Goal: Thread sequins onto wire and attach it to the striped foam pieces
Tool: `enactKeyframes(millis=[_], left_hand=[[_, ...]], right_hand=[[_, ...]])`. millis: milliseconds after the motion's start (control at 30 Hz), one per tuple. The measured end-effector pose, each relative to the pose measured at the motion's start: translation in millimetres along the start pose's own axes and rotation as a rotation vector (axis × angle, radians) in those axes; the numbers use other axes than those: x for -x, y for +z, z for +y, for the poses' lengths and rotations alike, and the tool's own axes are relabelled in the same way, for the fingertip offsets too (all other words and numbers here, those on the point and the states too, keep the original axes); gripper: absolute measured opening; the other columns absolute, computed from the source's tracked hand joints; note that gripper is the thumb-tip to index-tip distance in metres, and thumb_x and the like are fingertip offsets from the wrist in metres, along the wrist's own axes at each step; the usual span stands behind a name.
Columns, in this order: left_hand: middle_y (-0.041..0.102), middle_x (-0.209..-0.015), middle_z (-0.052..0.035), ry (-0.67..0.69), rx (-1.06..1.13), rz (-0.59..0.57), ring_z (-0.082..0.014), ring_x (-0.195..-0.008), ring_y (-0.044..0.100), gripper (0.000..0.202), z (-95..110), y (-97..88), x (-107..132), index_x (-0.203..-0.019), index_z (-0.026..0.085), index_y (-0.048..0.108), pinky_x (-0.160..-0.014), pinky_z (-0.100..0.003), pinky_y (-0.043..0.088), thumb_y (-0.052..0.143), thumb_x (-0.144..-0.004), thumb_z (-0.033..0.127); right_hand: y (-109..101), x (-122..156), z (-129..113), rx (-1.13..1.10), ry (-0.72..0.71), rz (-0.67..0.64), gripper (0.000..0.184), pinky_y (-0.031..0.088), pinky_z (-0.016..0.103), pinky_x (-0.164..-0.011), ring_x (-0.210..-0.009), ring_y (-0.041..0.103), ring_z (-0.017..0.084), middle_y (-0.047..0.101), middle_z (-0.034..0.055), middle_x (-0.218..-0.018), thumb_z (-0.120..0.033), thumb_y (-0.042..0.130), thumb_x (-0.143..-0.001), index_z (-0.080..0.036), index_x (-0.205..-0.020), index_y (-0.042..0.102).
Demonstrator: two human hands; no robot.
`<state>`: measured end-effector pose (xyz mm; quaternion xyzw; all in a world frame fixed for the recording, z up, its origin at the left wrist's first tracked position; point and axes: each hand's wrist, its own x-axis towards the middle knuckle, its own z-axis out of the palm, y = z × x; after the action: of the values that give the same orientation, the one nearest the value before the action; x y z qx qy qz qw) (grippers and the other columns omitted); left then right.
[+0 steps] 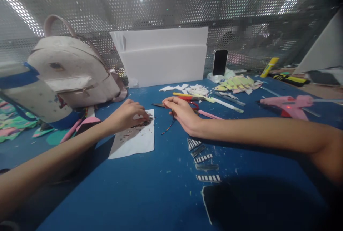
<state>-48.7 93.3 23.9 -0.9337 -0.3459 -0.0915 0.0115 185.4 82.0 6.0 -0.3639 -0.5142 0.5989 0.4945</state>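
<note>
My left hand [129, 116] is over a sheet of white paper [139, 143], its fingers curled together at a pile of small dark reddish bits [142, 123]. What those fingertips hold, if anything, is too small to tell. My right hand [182, 114] is to the right of the paper, thumb and fingers drawn together. A pair of scissors with red handles [195, 106] shows behind it, the blade pointing left past the fingertips; whether the hand grips them is hidden. Below that hand a thin dark beaded cord [168, 127] trails on the blue table [160, 191].
Striped strips [208, 178] and a black piece [227, 202] lie nearer me. To the right is a pink glue gun [289, 105] with a red light. White scraps [197, 90], a phone [220, 63] and white boards [163, 63] stand behind. A backpack [72, 66] and tumbler [34, 95] are left.
</note>
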Motion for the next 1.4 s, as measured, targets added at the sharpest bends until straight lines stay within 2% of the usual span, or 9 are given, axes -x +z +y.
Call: enactKeyframes(millis=[500,867,967,1067,1200,1367,1400], left_hand=[[0.074,-0.086,0.0013,-0.037,0.054,-0.012,-0.0165,-0.080,0.063,0.015,4.7,1.2,-6.2,-0.082,0.025,0.071,-0.082,-0.034,0.029,0.066,-0.087,0.038],[0.070,-0.070,0.0008,-0.058,0.133,-0.066,-0.0140,-0.067,0.059,0.012,8.4,-0.7,-16.8,-0.071,0.022,0.071,-0.080,-0.035,0.032,0.067,-0.081,0.028],[0.069,-0.071,0.0004,-0.098,0.185,-0.039,-0.0140,-0.068,0.058,0.011,8.0,-6.6,-16.0,-0.071,0.021,0.070,-0.083,-0.034,0.034,0.068,-0.078,0.030],[0.068,-0.073,0.0004,-0.174,0.277,0.021,-0.0143,-0.069,0.058,0.005,10.6,-13.2,-12.2,-0.074,0.020,0.068,-0.079,-0.032,0.038,0.066,-0.076,0.024],[0.067,-0.073,-0.0017,-0.318,0.470,0.141,-0.0147,-0.070,0.061,0.008,34.3,-9.3,-1.5,-0.075,0.017,0.062,-0.069,-0.028,0.045,0.060,-0.081,0.021],[0.063,-0.073,-0.0016,-0.422,0.701,0.266,-0.0129,-0.067,0.058,0.012,89.1,17.2,14.0,-0.079,0.018,0.057,-0.064,-0.025,0.049,0.058,-0.087,0.026],[0.061,-0.072,-0.0004,-0.489,0.847,0.307,-0.0121,-0.064,0.056,0.011,98.1,21.5,16.2,-0.080,0.018,0.058,-0.061,-0.024,0.048,0.062,-0.085,0.026]], right_hand=[[-0.1,2.1,-2.2,-0.009,0.004,0.010,0.004,0.040,0.028,-0.073,-0.094,0.055,0.015,0.062,0.0034,-0.099,-0.022,0.058,-0.085,-0.020,-0.084,0.061],[-3.0,1.1,3.1,0.014,-0.049,-0.011,0.006,0.041,0.029,-0.071,-0.093,0.055,0.017,0.062,0.0042,-0.095,-0.026,0.057,-0.085,-0.020,-0.085,0.061],[-2.3,0.8,3.5,0.030,-0.091,-0.036,0.007,0.040,0.028,-0.069,-0.088,0.055,0.015,0.060,0.0035,-0.091,-0.026,0.057,-0.085,-0.020,-0.086,0.061],[-2.3,0.3,3.7,0.052,-0.142,-0.082,0.007,0.040,0.027,-0.067,-0.085,0.055,0.014,0.059,0.0027,-0.089,-0.026,0.057,-0.087,-0.020,-0.087,0.060],[-4.6,1.1,3.8,0.089,-0.215,-0.180,0.006,0.040,0.027,-0.066,-0.077,0.054,0.013,0.058,0.0006,-0.082,-0.025,0.059,-0.087,-0.019,-0.086,0.060],[-11.0,5.7,3.0,0.183,-0.336,-0.349,0.006,0.044,0.026,-0.066,-0.072,0.055,0.011,0.056,-0.0011,-0.077,-0.024,0.056,-0.090,-0.019,-0.088,0.058],[-12.6,7.2,2.5,0.211,-0.353,-0.373,0.006,0.044,0.026,-0.066,-0.073,0.055,0.011,0.056,-0.0009,-0.078,-0.024,0.056,-0.090,-0.019,-0.089,0.058]])
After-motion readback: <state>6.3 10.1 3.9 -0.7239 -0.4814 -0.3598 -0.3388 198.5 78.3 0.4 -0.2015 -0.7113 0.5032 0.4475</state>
